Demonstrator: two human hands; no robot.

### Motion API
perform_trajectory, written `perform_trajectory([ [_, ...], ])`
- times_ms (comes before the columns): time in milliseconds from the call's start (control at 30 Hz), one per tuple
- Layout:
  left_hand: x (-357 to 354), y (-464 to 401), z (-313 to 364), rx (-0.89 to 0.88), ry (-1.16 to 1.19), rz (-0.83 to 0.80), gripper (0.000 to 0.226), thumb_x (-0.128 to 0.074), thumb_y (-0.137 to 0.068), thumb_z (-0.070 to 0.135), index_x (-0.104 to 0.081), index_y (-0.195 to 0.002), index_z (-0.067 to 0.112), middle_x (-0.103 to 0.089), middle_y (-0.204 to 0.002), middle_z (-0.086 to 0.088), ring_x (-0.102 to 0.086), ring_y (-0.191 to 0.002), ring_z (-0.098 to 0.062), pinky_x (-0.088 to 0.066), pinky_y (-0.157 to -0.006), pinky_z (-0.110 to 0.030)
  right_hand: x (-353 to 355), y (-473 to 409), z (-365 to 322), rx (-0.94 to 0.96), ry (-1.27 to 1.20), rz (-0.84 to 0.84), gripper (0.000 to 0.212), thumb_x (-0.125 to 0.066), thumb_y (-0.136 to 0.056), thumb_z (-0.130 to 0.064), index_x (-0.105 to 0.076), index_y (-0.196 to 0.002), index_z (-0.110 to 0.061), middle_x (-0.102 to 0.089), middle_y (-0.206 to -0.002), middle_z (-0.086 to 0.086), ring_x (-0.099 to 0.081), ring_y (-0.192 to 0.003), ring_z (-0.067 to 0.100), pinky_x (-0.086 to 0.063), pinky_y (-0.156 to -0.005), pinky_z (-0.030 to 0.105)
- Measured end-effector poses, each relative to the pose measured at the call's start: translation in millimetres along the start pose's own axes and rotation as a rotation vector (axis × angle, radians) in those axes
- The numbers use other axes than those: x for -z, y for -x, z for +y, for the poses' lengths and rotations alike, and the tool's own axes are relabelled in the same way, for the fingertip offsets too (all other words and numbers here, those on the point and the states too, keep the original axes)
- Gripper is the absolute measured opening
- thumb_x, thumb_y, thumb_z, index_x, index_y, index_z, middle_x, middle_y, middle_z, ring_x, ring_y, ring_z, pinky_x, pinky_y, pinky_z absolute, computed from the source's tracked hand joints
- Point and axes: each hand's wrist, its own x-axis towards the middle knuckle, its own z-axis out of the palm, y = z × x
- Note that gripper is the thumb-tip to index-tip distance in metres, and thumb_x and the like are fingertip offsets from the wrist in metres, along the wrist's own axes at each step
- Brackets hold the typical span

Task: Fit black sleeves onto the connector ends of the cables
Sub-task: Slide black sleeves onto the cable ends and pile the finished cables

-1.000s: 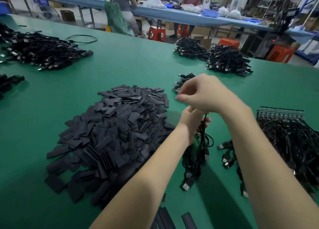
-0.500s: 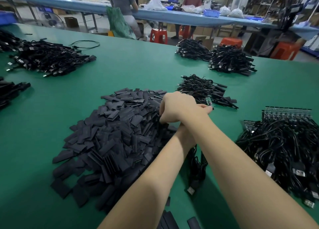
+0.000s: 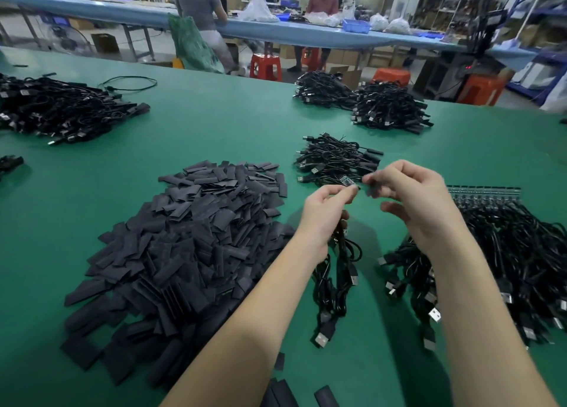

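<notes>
Hands now apart, right hand (image 3: 411,204) blurred

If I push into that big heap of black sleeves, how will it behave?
The sleeve heap would likely slide and spread, since the pieces lie loose and flat. They look thin and light. Being flattened, they probably won't roll.

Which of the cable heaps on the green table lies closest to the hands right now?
The small cable heap just beyond the left hand and right hand; the fingertips overlap its near edge, unlike the other heaps.
</notes>
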Motion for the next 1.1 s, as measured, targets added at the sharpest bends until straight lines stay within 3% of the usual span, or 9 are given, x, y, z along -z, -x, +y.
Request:
perform_trajectory([
  [167, 3.7, -6.4, -5.1, 0.030, 0.012, 0.013, 0.017, -0.075, -0.089, 0.033, -0.063, -0.092, 0.021, -0.064, -0.085, 0.003, -0.049, -0.055, -0.010, -0.045, -0.057, -0.024, 25.1, 3.2, 19.9, -0.125, -0.147, 0.077, 0.022, -0.080, -0.085, -0.018, -0.061, -0.074, -0.024, -0.062, -0.075, 0.001, -0.054, -0.054, 0.004, -0.047, -0.053, 0.014],
  [267, 6.9, -8.7, -4.7, 0.072, 0.059, -0.015, 0.015, -0.075, -0.088, 0.023, -0.060, -0.088, 0.021, -0.061, -0.092, -0.005, -0.049, -0.059, -0.013, -0.044, -0.055, -0.026, 30.9, 5.3, 21.8, -0.129, -0.260, 0.079, 0.024, -0.082, -0.079, -0.015, -0.061, -0.085, -0.022, -0.073, -0.083, 0.000, -0.060, -0.059, 0.006, -0.050, -0.055, 0.015],
  [333, 7.9, -9.3, -3.4, 0.069, 0.068, -0.050, 0.016, -0.074, -0.088, 0.017, -0.059, -0.088, 0.020, -0.062, -0.090, -0.002, -0.049, -0.058, -0.012, -0.043, -0.050, -0.023, 33.0, 6.8, 20.0, -0.125, -0.345, 0.025, 0.038, -0.088, -0.065, -0.022, -0.065, -0.094, -0.020, -0.077, -0.092, 0.004, -0.068, -0.069, 0.010, -0.053, -0.058, 0.017],
  [400, 9.3, -8.9, -1.4, 0.049, 0.068, -0.126, 0.018, -0.073, -0.089, 0.013, -0.057, -0.085, 0.021, -0.061, -0.082, 0.002, -0.048, -0.056, -0.010, -0.041, -0.048, -0.021, 34.1, 8.1, 18.2, -0.110, -0.402, -0.041, 0.046, -0.090, -0.057, -0.028, -0.074, -0.099, -0.020, -0.077, -0.097, 0.005, -0.071, -0.079, 0.012, -0.055, -0.063, 0.017],
  [567, 16.8, -1.9, 9.2, 0.044, 0.068, -0.420, 0.020, -0.069, -0.087, 0.009, -0.055, -0.082, 0.022, -0.053, -0.080, 0.001, -0.046, -0.056, -0.009, -0.038, -0.051, -0.019, 34.4, 7.7, 20.5, -0.055, -0.490, -0.067, 0.036, -0.084, -0.067, -0.024, -0.077, -0.102, -0.021, -0.077, -0.103, 0.004, -0.072, -0.090, 0.013, -0.054, -0.066, 0.016],
  [800, 21.8, 7.2, 14.1, 0.080, 0.007, -0.597, 0.019, -0.070, -0.081, 0.011, -0.056, -0.091, 0.019, -0.058, -0.086, -0.003, -0.044, -0.059, -0.009, -0.036, -0.059, -0.021, 25.3, 9.2, 22.4, 0.042, -0.430, -0.062, 0.027, -0.086, -0.064, -0.026, -0.081, -0.090, -0.021, -0.078, -0.092, 0.003, -0.073, -0.086, 0.013, -0.056, -0.072, 0.019],
  [1100, 26.1, 6.2, 14.2, 0.067, -0.072, -0.667, 0.016, -0.076, -0.081, 0.015, -0.069, -0.080, 0.029, -0.048, -0.092, -0.010, -0.043, -0.061, -0.009, -0.037, -0.057, -0.019, 23.2, 9.4, 21.3, 0.055, -0.499, -0.068, 0.020, -0.084, -0.062, -0.021, -0.082, -0.082, -0.020, -0.078, -0.090, 0.002, -0.075, -0.081, 0.012, -0.056, -0.069, 0.017],
])
